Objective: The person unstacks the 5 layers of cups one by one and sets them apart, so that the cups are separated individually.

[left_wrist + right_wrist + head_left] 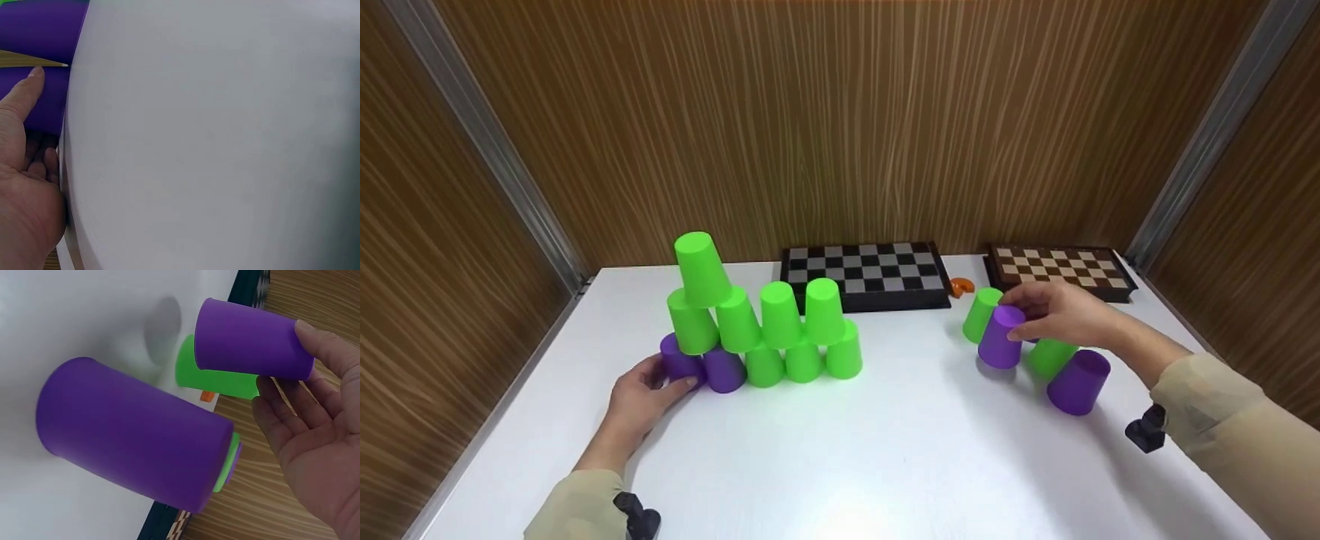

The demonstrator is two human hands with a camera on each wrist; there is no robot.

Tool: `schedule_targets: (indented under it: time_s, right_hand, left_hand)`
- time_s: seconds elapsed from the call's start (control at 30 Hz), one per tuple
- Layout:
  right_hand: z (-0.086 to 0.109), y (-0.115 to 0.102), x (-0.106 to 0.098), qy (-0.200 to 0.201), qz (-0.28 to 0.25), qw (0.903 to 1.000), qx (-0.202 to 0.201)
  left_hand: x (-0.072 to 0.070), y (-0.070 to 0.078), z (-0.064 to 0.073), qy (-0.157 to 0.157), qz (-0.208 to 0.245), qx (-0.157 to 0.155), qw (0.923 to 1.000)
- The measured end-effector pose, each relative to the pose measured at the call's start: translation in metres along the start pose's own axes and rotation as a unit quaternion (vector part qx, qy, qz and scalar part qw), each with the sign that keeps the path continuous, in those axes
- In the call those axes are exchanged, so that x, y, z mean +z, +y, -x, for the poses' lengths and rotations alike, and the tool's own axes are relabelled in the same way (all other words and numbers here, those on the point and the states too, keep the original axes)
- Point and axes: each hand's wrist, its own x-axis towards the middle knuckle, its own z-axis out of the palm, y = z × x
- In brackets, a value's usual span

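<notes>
In the head view, several upside-down cups stand stacked in rows. My left hand (636, 401) lies around the leftmost bottom purple cup (678, 361), thumb on its near side. Beside that cup is a second purple cup (725, 371), then green cups (803, 364). Above them sits a row of green cups (781, 315), with a single green cup (703, 268) at the top left. On the right, my right hand (1065, 315) pinches another upside-down purple cup (253, 340) near its base, its shadow apart from its rim on the white table.
Around the right hand stand a green cup (982, 315), another green cup (1048, 358) and a nearer purple cup (1078, 382). Behind lie a black-and-grey checkered board (866, 270), a brown checkered board (1061, 268) and a small orange piece (961, 286). Wood-grain panels (840, 135) enclose the table.
</notes>
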Motion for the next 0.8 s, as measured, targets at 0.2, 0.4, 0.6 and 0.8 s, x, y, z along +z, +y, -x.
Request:
schedule_targets:
  time_s: [0.2,0.4,0.6,0.8]
  right_hand:
    - [-0.0019,0.0082,0.004,0.003,0.02,0.9998,0.001]
    - [-0.0035,0.0108,0.0053,-0.001,0.032,0.9995,0.007]
    - [-0.0049,0.0103,0.0061,-0.002,0.045,0.999,0.0]
    - [-0.0072,0.0102,0.0078,-0.001,0.057,0.9984,0.003]
  left_hand:
    - [-0.0004,-0.0005,-0.0003,0.001,0.003,0.001,1.0]
    - [0.0001,-0.0004,-0.0007,0.005,0.007,0.0,1.0]
    - [-0.0004,0.0018,0.0004,-0.001,-0.001,-0.012,0.9999]
    - [-0.0004,0.0016,0.0008,-0.002,-0.006,-0.01,0.9999]
